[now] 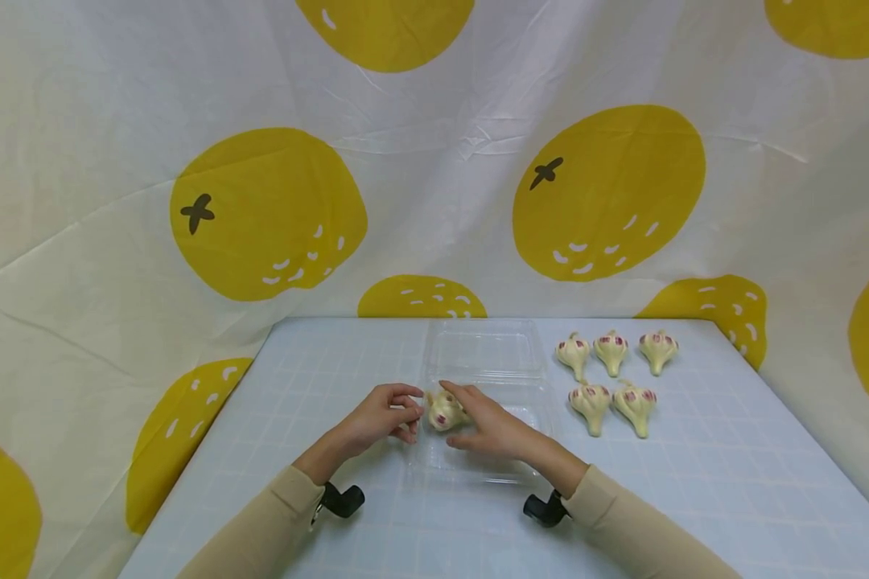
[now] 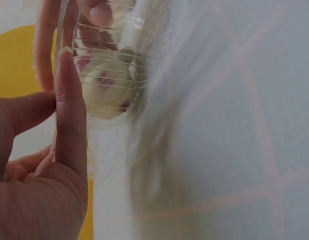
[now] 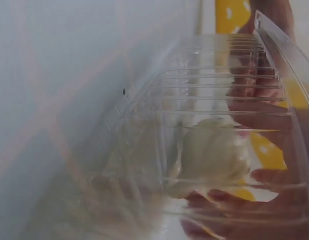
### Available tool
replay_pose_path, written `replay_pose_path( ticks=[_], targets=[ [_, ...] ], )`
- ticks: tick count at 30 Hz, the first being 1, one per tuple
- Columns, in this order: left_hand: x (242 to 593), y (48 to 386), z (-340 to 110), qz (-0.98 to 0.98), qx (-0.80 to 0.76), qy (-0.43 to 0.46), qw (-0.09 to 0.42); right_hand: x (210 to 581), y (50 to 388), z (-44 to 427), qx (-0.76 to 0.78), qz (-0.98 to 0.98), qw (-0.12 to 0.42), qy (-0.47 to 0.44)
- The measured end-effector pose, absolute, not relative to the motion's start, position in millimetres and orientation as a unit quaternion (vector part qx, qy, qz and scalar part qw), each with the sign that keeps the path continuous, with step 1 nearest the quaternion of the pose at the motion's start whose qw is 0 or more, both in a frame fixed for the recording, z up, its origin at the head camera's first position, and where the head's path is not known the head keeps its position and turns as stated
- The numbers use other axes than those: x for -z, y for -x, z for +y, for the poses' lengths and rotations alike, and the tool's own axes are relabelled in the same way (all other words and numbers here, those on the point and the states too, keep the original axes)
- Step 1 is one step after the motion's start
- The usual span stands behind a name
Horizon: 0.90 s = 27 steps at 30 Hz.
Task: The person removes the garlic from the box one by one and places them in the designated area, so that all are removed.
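A cream garlic bulb with purple patches (image 1: pixel 445 413) lies at the left side of a clear plastic clamshell box (image 1: pixel 481 469). My left hand (image 1: pixel 382 414) is at the box's left edge; in the left wrist view its thumb and a finger (image 2: pixel 69 115) pinch the rim. Around the bulb my right hand (image 1: pixel 494 426) reaches into the box, index fingertip at its upper side and thumb spread below it. Through the ribbed wall, the right wrist view shows the bulb (image 3: pixel 214 152) between thumb and fingers; whether they touch it is hard to tell.
More garlic bulbs (image 1: pixel 611 352) stand in two rows right of the box. The box's lid (image 1: pixel 485 351) lies folded back towards the far table edge. A pale checked cloth (image 1: pixel 739 474) covers the table, and a lemon-print curtain (image 1: pixel 434 185) hangs behind.
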<state>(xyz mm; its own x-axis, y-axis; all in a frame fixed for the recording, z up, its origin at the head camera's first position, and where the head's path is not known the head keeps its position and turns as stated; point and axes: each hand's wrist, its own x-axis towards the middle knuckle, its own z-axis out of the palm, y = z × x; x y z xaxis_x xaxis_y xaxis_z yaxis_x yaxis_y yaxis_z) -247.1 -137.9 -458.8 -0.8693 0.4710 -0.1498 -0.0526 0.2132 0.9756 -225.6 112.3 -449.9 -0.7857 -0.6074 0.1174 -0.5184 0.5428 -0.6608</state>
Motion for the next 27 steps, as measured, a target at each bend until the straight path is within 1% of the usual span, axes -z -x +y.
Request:
replay_pose_path(
  ticks=[11,18,27],
  targets=[
    [459.3,248.1,-137.0,0.750,-0.610,-0.143,0.212,449.6,219.9,108.6,0.357,0.885,0.053,0.294],
    [458.4,246.7,-137.3,0.752,-0.608,-0.140,0.213,453.2,220.8,105.3,0.370,0.884,0.064,0.280],
    [459.2,247.1,-137.6,0.749,-0.612,-0.139,0.215,451.6,220.9,109.4,0.376,0.884,0.057,0.273]
  ],
)
